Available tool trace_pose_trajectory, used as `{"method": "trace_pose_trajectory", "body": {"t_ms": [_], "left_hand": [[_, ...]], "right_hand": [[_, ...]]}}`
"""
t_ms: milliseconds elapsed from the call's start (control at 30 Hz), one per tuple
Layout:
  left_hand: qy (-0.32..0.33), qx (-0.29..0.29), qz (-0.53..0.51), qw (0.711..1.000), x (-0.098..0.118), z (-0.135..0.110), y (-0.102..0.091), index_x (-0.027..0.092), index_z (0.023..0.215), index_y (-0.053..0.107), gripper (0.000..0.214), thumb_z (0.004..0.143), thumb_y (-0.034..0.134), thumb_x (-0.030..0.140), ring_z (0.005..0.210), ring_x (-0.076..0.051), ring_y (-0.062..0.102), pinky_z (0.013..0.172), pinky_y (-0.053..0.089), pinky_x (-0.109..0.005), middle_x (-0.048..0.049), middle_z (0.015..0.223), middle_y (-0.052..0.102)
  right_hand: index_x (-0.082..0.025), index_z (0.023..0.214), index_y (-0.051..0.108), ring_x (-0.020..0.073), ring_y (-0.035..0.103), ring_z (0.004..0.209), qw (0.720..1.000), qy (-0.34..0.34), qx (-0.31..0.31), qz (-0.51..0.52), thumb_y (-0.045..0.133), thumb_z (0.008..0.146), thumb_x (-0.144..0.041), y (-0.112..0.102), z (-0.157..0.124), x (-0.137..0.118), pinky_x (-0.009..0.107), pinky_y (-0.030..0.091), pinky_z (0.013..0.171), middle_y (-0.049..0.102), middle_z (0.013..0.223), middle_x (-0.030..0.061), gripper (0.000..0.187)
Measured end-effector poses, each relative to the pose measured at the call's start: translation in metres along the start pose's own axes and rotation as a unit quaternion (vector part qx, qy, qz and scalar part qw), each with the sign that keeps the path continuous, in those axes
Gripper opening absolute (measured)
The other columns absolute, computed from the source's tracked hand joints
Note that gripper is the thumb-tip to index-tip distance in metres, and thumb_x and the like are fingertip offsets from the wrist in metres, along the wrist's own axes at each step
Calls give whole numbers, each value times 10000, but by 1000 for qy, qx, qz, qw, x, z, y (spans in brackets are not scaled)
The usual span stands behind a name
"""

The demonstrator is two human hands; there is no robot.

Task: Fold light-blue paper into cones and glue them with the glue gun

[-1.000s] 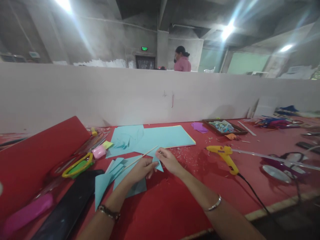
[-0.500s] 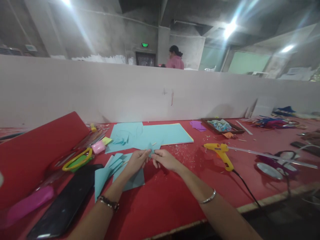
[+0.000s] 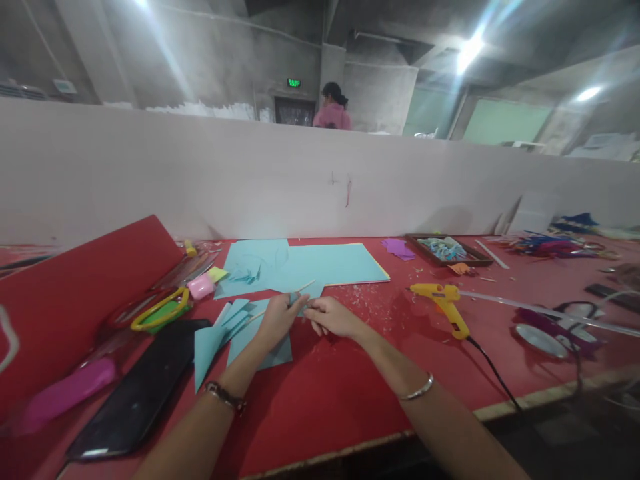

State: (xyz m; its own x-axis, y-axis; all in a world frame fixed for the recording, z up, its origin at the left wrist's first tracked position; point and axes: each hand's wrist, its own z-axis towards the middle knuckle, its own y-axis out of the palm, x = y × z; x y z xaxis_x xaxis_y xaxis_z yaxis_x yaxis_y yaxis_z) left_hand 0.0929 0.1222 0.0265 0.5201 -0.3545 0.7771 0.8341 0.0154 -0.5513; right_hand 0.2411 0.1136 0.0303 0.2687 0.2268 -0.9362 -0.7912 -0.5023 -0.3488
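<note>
My left hand (image 3: 279, 319) is closed, pinching a thin pale stick (image 3: 307, 286) whose tip sticks out past the fingers. A small light-blue paper piece (image 3: 302, 305) is at the fingertips, around or against the stick; I cannot tell which. Close beside it, my right hand (image 3: 331, 316) has its thumb and forefinger pinched at the paper's edge, with the other fingers curled. Light-blue paper sheets (image 3: 335, 263) lie flat just beyond the hands. Folded blue paper (image 3: 210, 343) rests left of my left wrist.
A yellow glue gun (image 3: 443, 303) with a long clear stick lies to the right. Behind it are a tray (image 3: 465, 260) of paper bits and purple paper (image 3: 399, 249). To the left lie a black phone (image 3: 135, 393), yellow-handled scissors (image 3: 160, 312) and a red board (image 3: 95, 273).
More of the stick's tip shows above my left fingers, and it slants more. My right fingers have shifted on the paper. The view has moved slightly.
</note>
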Motion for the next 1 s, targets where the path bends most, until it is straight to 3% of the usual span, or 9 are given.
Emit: {"method": "trace_pose_trajectory", "body": {"t_ms": [133, 300, 567, 800, 1000], "left_hand": [[15, -12, 11, 1000, 0, 1, 0, 178, 494, 447, 439, 771, 339, 500, 513, -104, 405, 543, 333, -228, 27, 503, 471], [24, 1, 52, 998, -1, -2, 1, 187, 565, 471, 380, 800, 345, 457, 534, -119, 437, 555, 324, -233, 23, 533, 495], [17, 54, 111, 992, -1, -5, 2, 199, 968, 492, 274, 842, 339, 388, 529, -135, 454, 533, 297, -230, 43, 590, 477], [3, 82, 136, 987, 0, -6, 4, 181, 1028, 462, 256, 844, 374, 336, 614, -130, 525, 601, 381, -239, -1, 776, 561], [-2, 117, 192, 974, -3, -4, -5, 159, 1016, 468, 219, 820, 399, 230, 726, -149, 544, 689, 417, -275, -50, 921, 544]], "right_hand": [[-168, 609, 486, 42, 381, 347, 1000, -6, 17, 5, 444, 825, -253, -1, 2, 2, 163, 306, 399, 439, 398, -83, 236], [-169, 621, 485, 45, 383, 350, 1000, -3, 25, 2, 443, 818, -288, -2, 5, 12, 166, 289, 391, 446, 412, -77, 234], [-180, 618, 479, 61, 402, 371, 998, 0, 67, -8, 375, 830, -282, -7, 8, 15, 175, 317, 410, 443, 421, -68, 257], [-173, 530, 472, 62, 403, 358, 997, 11, 74, -21, 427, 814, -346, -9, 5, 15, 182, 289, 397, 444, 396, -52, 335], [-171, 625, 507, 57, 386, 357, 990, 22, 134, -32, 385, 829, -330, -15, 9, 21, 178, 283, 403, 451, 425, -66, 286]]}}
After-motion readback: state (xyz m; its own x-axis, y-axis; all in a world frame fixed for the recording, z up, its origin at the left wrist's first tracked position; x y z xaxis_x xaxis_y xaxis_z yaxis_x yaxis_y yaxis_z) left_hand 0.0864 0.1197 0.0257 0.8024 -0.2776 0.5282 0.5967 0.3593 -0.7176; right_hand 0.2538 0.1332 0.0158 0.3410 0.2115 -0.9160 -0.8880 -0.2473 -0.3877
